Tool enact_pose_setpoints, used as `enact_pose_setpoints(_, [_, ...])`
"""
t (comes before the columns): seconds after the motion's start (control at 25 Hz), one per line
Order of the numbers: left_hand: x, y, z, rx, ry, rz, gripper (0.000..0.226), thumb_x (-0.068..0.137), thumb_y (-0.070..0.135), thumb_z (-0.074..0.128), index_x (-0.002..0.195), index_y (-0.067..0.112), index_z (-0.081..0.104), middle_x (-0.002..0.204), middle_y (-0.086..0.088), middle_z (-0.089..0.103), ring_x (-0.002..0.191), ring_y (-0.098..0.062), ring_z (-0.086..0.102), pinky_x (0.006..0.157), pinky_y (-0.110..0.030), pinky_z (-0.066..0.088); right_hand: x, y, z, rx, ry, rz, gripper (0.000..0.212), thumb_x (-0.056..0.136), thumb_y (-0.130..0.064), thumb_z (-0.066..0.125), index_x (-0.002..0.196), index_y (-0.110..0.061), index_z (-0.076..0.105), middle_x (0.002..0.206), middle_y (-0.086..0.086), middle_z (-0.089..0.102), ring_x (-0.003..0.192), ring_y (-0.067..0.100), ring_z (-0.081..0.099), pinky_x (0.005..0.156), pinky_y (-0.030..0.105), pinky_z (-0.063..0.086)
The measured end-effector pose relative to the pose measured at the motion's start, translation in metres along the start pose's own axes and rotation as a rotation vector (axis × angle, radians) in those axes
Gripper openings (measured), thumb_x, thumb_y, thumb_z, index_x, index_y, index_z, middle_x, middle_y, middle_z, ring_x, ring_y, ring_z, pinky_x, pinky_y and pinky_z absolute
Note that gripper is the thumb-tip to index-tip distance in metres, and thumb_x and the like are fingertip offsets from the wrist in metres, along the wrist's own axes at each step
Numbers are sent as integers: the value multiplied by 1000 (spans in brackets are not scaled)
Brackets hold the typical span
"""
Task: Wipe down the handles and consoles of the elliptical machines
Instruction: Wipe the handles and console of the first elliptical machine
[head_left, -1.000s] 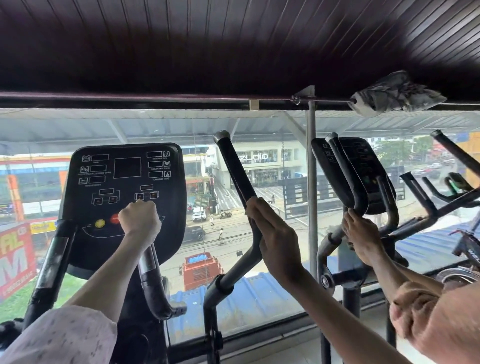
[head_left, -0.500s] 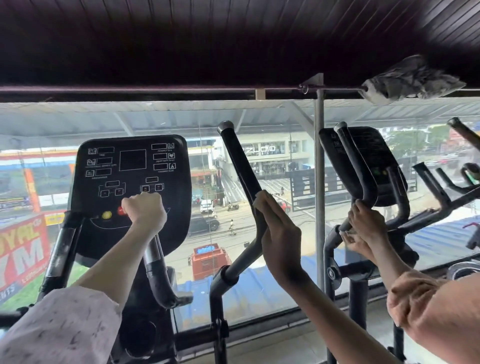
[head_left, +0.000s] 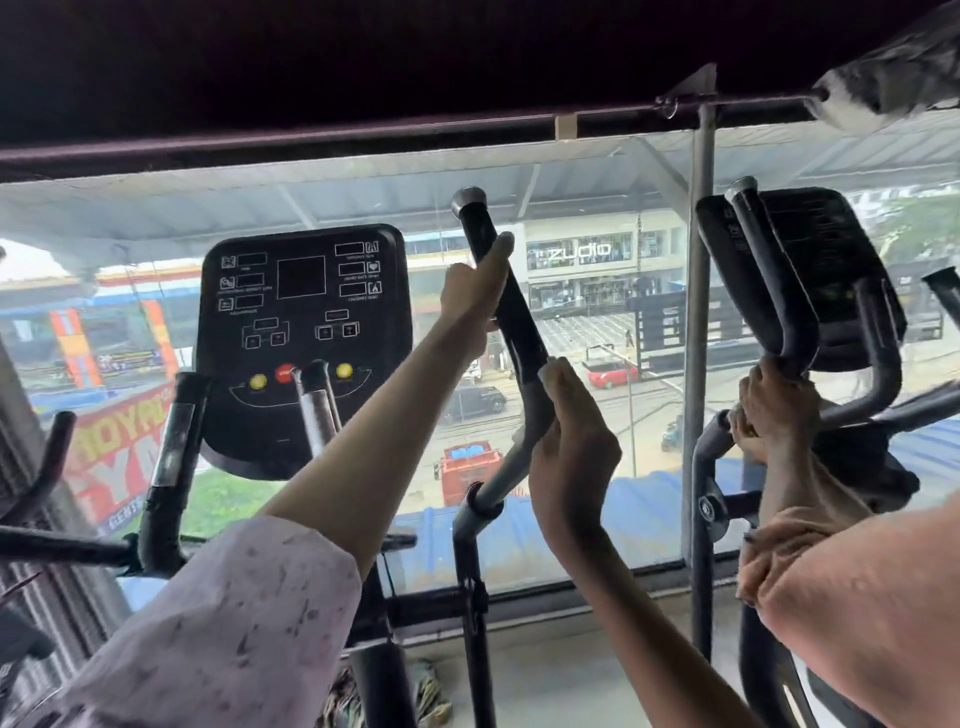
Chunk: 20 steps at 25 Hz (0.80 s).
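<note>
black foam covers the long swinging handle of the near elliptical, which rises through the centre of the frame, and both hands are on it. the left hand reaches up from the lower left in a pale speckled sleeve and grips the handle near its grey-capped top, fingers wrapped round the far side. the right hand holds the same bar lower down, just above its bend, thumb and fingers curled about it. no cloth shows plainly in either hand, so i cannot tell what is doing the wiping. the flat black console with red and yellow buttons stands at centre left, untouched at this moment, with the short taped inner grips in front of it. at the right of the frame another person's hands work on the second elliptical's dark console and handles. by my reading the job is mid-way: this handle is in hand, while nothing shows whether the console or left handle are done
</note>
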<state>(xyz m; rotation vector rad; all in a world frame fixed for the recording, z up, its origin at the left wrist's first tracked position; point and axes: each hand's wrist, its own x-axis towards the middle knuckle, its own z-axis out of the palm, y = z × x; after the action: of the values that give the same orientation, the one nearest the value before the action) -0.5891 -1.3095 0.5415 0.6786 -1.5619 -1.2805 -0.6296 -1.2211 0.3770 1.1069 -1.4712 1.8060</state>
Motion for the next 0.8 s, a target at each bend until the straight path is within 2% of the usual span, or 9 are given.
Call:
enact_pose_setpoints(0.08, [4, -6, 15, 103, 89, 50, 54, 85, 48, 63, 116, 5, 53, 105, -12, 66, 96, -29, 65, 83, -39, 54, 21, -10, 4, -57, -7, 53, 35, 90, 8, 57, 119, -7, 68, 125, 3, 69, 119, 18, 64, 101, 19, 43])
enact_pose_setpoints(0.16, [4, -12, 22, 169, 132, 53, 51, 89, 40, 61, 122, 3, 51, 108, -15, 65, 97, -32, 65, 82, -39, 56, 22, -15, 2, -57, -4, 24, 23, 96, -3, 57, 115, -11, 67, 116, -1, 71, 109, 16, 67, 88, 15, 44])
enact_pose_setpoints(0.28, [-2, -21, 31, 294, 151, 78, 43, 98, 29, 50, 128, 1, 38, 118, -21, 61, 104, -38, 62, 90, -47, 53, -13, -7, -9, 49, 39, -13, 32, 94, 5, 55, 122, -7, 65, 123, 3, 68, 118, 13, 62, 96, 12, 44])
enact_pose_setpoints(0.36, [-7, -27, 35, 360, 144, 122, 41, 100, 29, 43, 129, 1, 33, 119, -23, 59, 104, -40, 60, 92, -50, 51, -19, 5, -8, 62, 56, 35, 44, 88, 17, 54, 126, -2, 65, 128, 9, 67, 123, 16, 61, 103, 24, 48])
enact_pose_setpoints(0.48, [-7, -31, 35, 388, 128, 148, 42, 102, 30, 39, 131, 2, 30, 118, -24, 58, 98, -39, 61, 84, -45, 52, 7, 6, 0, 79, 63, 198, 42, 87, 17, 50, 118, -3, 70, 117, 6, 72, 113, 12, 65, 97, 35, 54])
enact_pose_setpoints(0.6, [-6, -30, 31, 429, 92, 160, 40, 103, 30, 38, 130, 2, 29, 115, -25, 59, 91, -36, 61, 77, -42, 51, 3, -7, -4, 97, 126, 104, 36, 88, 14, 52, 112, -3, 71, 109, -9, 68, 108, -7, 56, 95, 11, 48])
enact_pose_setpoints(0.64, [-6, -30, 30, 429, 78, 159, 39, 104, 30, 38, 129, 2, 29, 113, -24, 59, 87, -34, 60, 77, -42, 51, -8, -6, -6, 102, 133, 63, 35, 89, 12, 51, 116, -1, 69, 114, -8, 66, 112, -6, 56, 97, 8, 44])
enact_pose_setpoints(0.72, [-7, -31, 28, 435, 63, 169, 37, 104, 30, 37, 127, 2, 28, 110, -24, 60, 82, -31, 59, 75, -42, 51, -31, 2, -7, 117, 125, 55, 42, 88, 12, 49, 125, 1, 65, 128, 5, 65, 123, 10, 59, 104, 18, 45])
enact_pose_setpoints(0.8, [-7, -34, 28, 445, 74, 186, 35, 104, 30, 37, 124, 2, 29, 109, -25, 61, 82, -34, 60, 72, -41, 50, -36, 13, -5, 115, 97, 126, 47, 85, 15, 48, 126, 0, 65, 126, 9, 68, 121, 19, 62, 101, 27, 50])
